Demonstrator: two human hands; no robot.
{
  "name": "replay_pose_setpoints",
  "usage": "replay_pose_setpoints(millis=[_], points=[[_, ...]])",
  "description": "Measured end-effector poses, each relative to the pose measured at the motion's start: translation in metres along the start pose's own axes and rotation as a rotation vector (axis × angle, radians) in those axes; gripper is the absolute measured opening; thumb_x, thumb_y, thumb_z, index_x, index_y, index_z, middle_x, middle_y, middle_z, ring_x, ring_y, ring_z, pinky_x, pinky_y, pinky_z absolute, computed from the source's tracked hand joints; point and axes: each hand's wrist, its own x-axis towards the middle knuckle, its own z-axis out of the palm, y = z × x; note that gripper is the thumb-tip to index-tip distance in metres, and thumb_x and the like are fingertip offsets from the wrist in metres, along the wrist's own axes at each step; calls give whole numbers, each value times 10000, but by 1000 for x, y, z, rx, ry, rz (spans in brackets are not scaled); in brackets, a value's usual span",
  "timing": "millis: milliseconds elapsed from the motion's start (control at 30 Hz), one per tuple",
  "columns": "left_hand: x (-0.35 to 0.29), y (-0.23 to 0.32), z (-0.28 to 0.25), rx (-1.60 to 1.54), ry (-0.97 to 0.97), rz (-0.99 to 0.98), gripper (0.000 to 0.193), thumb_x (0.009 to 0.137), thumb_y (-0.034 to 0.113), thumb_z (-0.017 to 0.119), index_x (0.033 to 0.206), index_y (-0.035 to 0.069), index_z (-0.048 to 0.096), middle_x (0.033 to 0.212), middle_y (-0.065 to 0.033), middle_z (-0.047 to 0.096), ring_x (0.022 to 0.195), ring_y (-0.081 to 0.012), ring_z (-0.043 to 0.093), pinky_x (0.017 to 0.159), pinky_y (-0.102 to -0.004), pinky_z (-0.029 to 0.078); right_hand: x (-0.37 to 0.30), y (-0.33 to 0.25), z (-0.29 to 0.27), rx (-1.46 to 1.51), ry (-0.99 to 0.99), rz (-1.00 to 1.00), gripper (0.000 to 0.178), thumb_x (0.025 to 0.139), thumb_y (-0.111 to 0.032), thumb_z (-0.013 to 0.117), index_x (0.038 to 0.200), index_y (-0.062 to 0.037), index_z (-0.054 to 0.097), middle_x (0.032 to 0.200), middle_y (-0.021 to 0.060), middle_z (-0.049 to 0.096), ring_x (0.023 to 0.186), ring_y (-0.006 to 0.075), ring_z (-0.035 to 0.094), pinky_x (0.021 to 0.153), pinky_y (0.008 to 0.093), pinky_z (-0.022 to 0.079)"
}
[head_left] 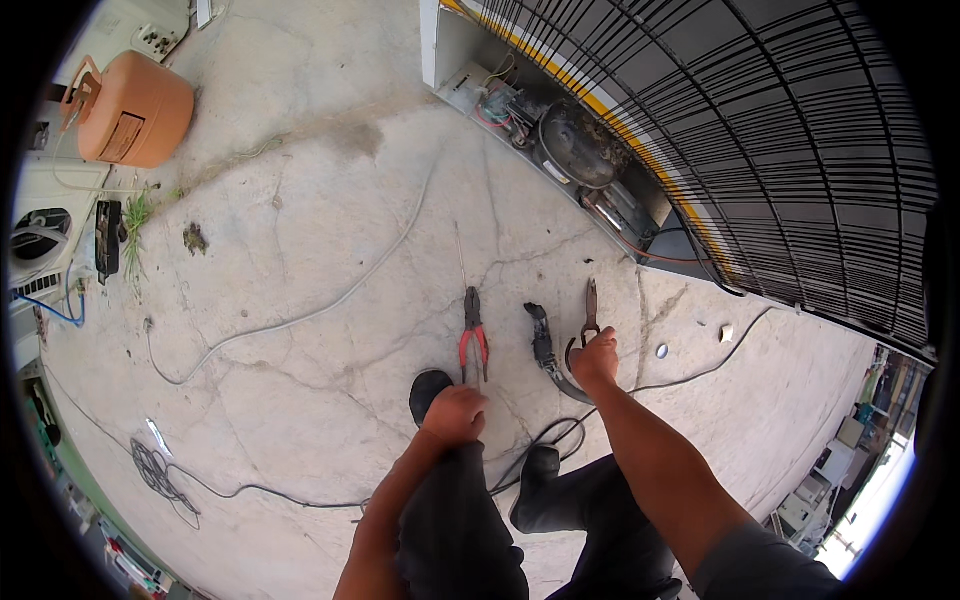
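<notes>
My right hand (597, 358) is closed on a rusty scissor-like hand tool (592, 300). Its jaws point away from me, and one dark curved handle shows left of my fingers. By my knee, my left hand (457, 412) is closed, apparently on a thin rod (460, 255) running forward past red-handled pliers (472, 325). Those pliers lie on the concrete with their jaws pointing away. Between my hands is a black torch-like handle (542, 345) with a dark hose attached.
A refrigerator (790, 120) with a black wire grille and exposed compressor (580, 145) stands at the upper right. An orange gas cylinder (140, 108) is at the far left. A grey cord (300, 318) and a black cable (270, 490) cross the cracked floor.
</notes>
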Motion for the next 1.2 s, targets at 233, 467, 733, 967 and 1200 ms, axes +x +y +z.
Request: replay_pose_setpoints(millis=[233,467,733,967,1200], points=[[27,50,-52,-667,101,-712,292,891,309,618,996,43,676,828,-64,678,787,-162,625,720,-311,476,-98,-35,-70,570,-275,-223,453,758,-145,754,1047,42,460,799,162,627,604,192,612,511,330,482],[30,206,-179,-1318,151,-983,461,971,498,534,1155,85,625,1060,-40,688,950,-161,634,818,-314,480,-275,-66,-173,846,-800,-203,165,820,-112,684,815,-3,560,576,37,564,455,109,517,423,265,380],[1,301,-262,-1768,276,-891,234,977,265,593,1035,43,638,952,-101,697,867,-223,663,812,-368,514,-368,-89,-261,916,-1208,-59,314,940,-290,595,749,-56,512,581,34,486,510,138,455,493,292,370],[-5,287,-315,-1811,130,-1028,264,966,274,595,1053,28,637,988,-124,700,885,-237,662,822,-376,510,-407,-147,-272,1106,-1269,73,435,990,-404,464,694,-85,470,574,28,457,498,142,435,498,280,350],[22,220,-414,-1289,538,-1187,277,969,291,589,1123,61,580,1046,-101,691,891,-208,665,779,-340,513,-449,-211,-226,1326,-1419,296,323,970,-309,523,774,-52,518,614,60,518,526,164,507,514,298,412]])
